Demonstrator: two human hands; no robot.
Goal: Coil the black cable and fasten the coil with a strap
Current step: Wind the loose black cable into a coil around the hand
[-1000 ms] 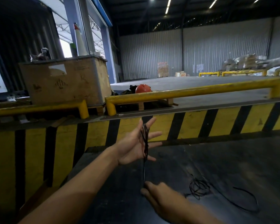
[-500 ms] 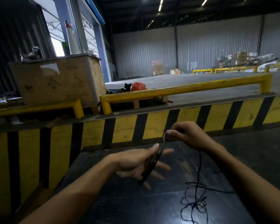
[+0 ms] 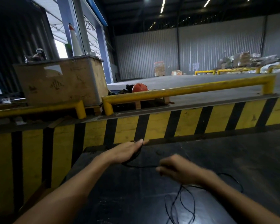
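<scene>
Over a dark counter [image 3: 120,199], the left hand [image 3: 128,151] grips cable [image 3: 141,166] loops; the right hand [image 3: 176,170] pinches the strand, coiling underway. Next: wrap the loose tangle [image 3: 181,206].

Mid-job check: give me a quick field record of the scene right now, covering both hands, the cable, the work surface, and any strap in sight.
left hand: held out flat, fingers extended, loops of cable wound around it
right hand: blurred, pinching the strand that runs across from the left hand
cable: black, thin; partly coiled on the left hand, the rest loose
loose cable: tangled loops lying on the surface below the right hand
work surface: dark, flat
strap: none visible
coil status: unfinished, not fastened
backdrop: yellow-and-black striped barrier
</scene>
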